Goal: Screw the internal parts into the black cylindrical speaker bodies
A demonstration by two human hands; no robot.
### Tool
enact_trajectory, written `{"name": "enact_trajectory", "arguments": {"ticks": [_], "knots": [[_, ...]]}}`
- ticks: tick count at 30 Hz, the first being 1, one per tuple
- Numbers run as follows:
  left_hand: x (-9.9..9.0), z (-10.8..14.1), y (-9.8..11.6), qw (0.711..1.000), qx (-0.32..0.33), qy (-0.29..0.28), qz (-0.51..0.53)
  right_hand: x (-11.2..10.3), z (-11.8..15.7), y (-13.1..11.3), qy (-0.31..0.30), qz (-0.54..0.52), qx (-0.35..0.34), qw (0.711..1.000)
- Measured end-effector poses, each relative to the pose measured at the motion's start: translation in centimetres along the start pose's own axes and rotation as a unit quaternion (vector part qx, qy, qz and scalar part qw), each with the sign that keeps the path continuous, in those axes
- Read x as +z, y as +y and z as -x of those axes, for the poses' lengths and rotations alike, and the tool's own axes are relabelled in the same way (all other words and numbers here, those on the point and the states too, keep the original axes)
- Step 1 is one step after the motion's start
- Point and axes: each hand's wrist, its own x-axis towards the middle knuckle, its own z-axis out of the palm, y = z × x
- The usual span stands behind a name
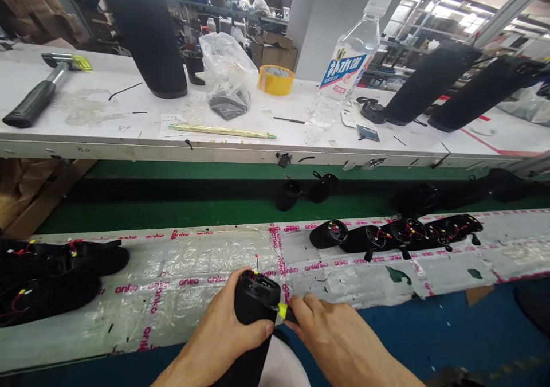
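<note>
My left hand (232, 324) is wrapped round a black fabric-covered tube (253, 304), its thumb pressed on the near side. The tube's upper end faces me and shows a black plastic end piece, with thin red and yellow wires sticking up. At the tube's right edge, my right hand (329, 327) is closed on a small black piece with a yellow end (282, 311). The yellow end touches or nearly touches the tube's rim; the rest is covered by my fingers, so its kind is unclear. The tube's lower part slants down towards my lap.
A plastic-wrapped bench (189, 261) bears more black tubes with wires, left (81, 266) and right (365, 241). On the white shelf (141, 112) above are a hammer (38, 94), standing tubes, a bag (227, 77), yellow tape (276, 80) and a water bottle (344, 66).
</note>
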Motion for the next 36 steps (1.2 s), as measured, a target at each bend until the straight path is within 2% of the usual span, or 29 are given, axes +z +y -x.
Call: {"name": "enact_trajectory", "arguments": {"ticks": [5,8,11,13,16,22,31,36], "knots": [[0.1,-0.1,-0.8,0.999,0.004,0.034,-0.026,-0.4,-0.5,-0.1,-0.048,0.016,-0.011,0.999],[-0.3,-0.4,-0.9,0.999,0.014,-0.017,0.031,-0.5,-0.5,0.2,-0.024,-0.067,0.016,0.997],[-0.7,-0.8,-0.9,0.989,0.037,-0.092,0.111,-0.6,-0.3,0.9,0.023,-0.216,0.065,0.974],[-0.9,-1.1,-0.9,0.987,0.042,-0.106,0.113,-0.5,-0.1,1.1,0.037,-0.259,0.095,0.961],[-0.9,-1.3,-1.0,0.988,0.046,-0.096,0.109,-0.1,-0.1,1.0,0.028,-0.230,0.095,0.968],[-0.7,-1.1,-1.2,0.992,0.030,-0.066,0.105,0.5,-0.8,0.3,0.026,-0.152,0.048,0.987],[-0.8,-1.0,-0.8,0.993,0.046,-0.069,0.081,1.5,-0.5,0.3,0.044,-0.141,0.026,0.989],[-0.5,-0.7,-0.9,0.995,0.017,-0.061,0.073,1.1,-0.3,-0.1,0.061,-0.119,0.019,0.991]]}}
